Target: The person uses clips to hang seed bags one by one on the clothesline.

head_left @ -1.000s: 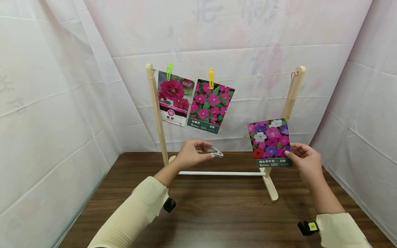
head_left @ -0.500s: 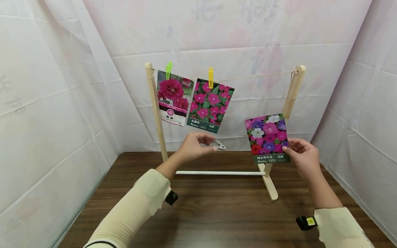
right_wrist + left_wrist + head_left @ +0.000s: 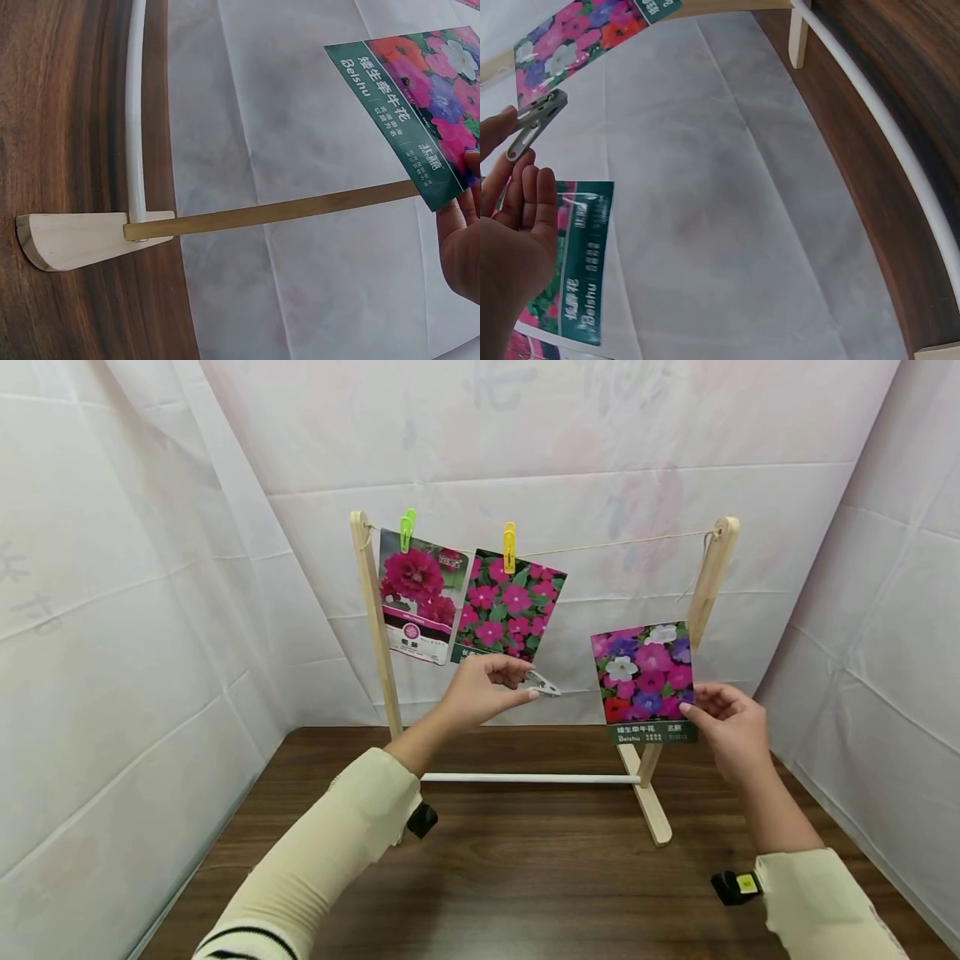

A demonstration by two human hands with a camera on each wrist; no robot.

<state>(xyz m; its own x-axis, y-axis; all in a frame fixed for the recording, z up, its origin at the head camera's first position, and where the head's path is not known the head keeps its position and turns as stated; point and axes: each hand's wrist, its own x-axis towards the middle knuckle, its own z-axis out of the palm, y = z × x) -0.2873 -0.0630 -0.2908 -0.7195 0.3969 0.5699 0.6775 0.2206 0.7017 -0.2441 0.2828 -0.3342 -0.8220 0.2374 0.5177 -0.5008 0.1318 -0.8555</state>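
Observation:
My left hand [image 3: 483, 693] pinches a grey clothespin [image 3: 543, 684] between thumb and fingers, in front of the lower part of a pink-flower seed packet [image 3: 514, 602]. In the left wrist view the clothespin [image 3: 538, 122] points away from the fingertips. My right hand [image 3: 731, 727] grips the lower right edge of a seed packet with mixed petunia-like flowers [image 3: 645, 681], held upright below the string [image 3: 622, 545]. A yellow clothespin [image 3: 510, 547] clips the pink-flower packet to the string. At the left, a green clothespin [image 3: 407, 531] holds a packet with a magenta bloom [image 3: 420, 597].
The string runs between two wooden posts [image 3: 712, 572] of a stand. A white rod [image 3: 532, 778] joins the posts low down, above the wooden table [image 3: 540, 877]. One wooden foot [image 3: 75, 238] shows in the right wrist view. White cloth [image 3: 450, 427] hangs behind and at both sides.
My left hand has moved up and to the right with the grey clothespin, now overlapping the pink-flower packet. My right hand has raised its packet a little and shifted slightly left.

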